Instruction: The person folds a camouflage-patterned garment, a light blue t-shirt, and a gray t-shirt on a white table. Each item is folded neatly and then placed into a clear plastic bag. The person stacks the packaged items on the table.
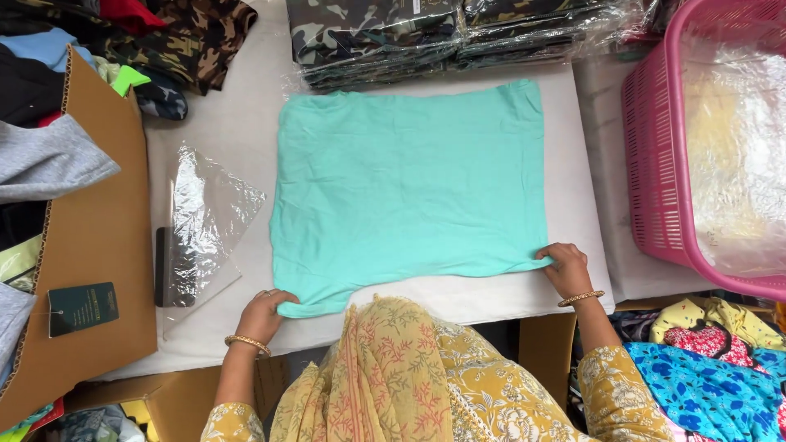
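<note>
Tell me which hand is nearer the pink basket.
Right. The right hand pinches the mint garment's near corner, just beside the pink basket. The left hand grips the opposite near corner, across the garment, far from the basket.

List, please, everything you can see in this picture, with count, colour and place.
garment: one, mint green, flat mid-table
table: one, white, centre
clear bag: one, transparent, left of garment
dark flat object: one, black, under bag
packed camouflage clothes: several, green-brown, far edge
basket: one, pink, right
cardboard box: one, brown, left
left hand: on garment's near left corner
right hand: on near right corner
</note>
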